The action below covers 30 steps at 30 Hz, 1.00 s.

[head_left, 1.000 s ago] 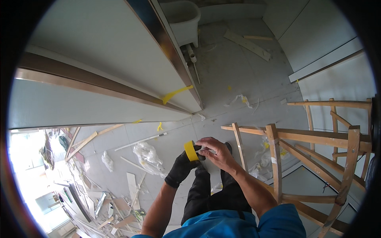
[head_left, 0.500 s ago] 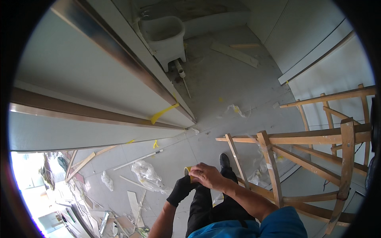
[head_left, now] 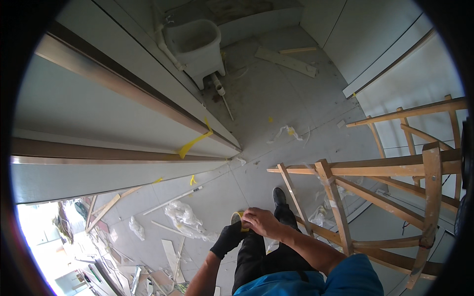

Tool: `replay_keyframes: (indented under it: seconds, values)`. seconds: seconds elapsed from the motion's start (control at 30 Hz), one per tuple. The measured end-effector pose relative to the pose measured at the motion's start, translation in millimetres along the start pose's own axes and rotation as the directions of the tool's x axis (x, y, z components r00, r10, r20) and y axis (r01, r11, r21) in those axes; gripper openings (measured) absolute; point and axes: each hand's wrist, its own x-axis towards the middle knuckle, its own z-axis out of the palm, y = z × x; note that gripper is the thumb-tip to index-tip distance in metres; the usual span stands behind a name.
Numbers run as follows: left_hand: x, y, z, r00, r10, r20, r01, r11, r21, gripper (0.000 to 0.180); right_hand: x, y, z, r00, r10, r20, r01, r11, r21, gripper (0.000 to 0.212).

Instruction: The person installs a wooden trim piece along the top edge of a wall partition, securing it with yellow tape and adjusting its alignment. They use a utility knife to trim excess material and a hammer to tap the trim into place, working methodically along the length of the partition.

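Observation:
A roll of yellow tape (head_left: 236, 216) is held in front of my body, its ring edge showing between my hands. My left hand (head_left: 228, 240), in a black glove, is closed around the roll's near side. Bare and bent at the fingers, my right hand (head_left: 260, 222) grips the roll's right edge; its fingertips are partly hidden. A strip of yellow tape (head_left: 195, 143) hangs across the corner of the door frame (head_left: 187, 118) at left. Smaller yellow scraps (head_left: 192, 180) stick near the frame's lower edge.
At right stands a wooden trestle ladder (head_left: 340, 212), close to my right arm. Crumpled clear plastic (head_left: 185, 217), boards (head_left: 172, 256) and offcuts litter the floor on the left. Beyond the doorway are a white mop sink (head_left: 195, 54) and a loose plank (head_left: 286, 61).
The view has shifted slightly. My right hand has moved a little to the right on the tape roll, so more of its ring shows. Both hands stay at the roll.

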Motion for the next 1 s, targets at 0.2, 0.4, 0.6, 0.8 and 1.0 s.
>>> replay_keyframes:
  seconds: [0.2, 0.4, 0.6, 0.8, 1.0]
  values:
    - [3, -14, 12, 0.997, 0.077, 0.011, -0.078, 0.993, 0.094, 0.04, -11, 15, 10, 0.999, -0.028, 0.021, 0.028, 0.999, -0.03, 0.026]
    - [-10, -56, 27, 0.983, -0.161, -0.085, 0.135, 0.958, -0.255, 0.032, -12, 40, 20, 0.964, 0.189, -0.186, -0.134, 0.953, 0.27, 0.032]
    - [-42, -64, 23, 0.964, -0.184, -0.19, 0.245, 0.892, 0.38, 0.029, 32, 121, 21, 0.823, 0.478, -0.309, -0.353, 0.854, 0.381, 0.028]
    - [-9, -107, 64, 0.952, -0.267, -0.15, 0.306, 0.841, 0.447, 0.029, 76, 203, 51, 0.674, 0.729, -0.12, -0.454, 0.538, 0.71, 0.024]
    - [72, -198, 88, 0.911, -0.408, -0.065, 0.412, 0.909, 0.066, 0.036, 143, 321, 124, 0.648, 0.638, -0.417, -0.455, 0.763, 0.46, 0.028]
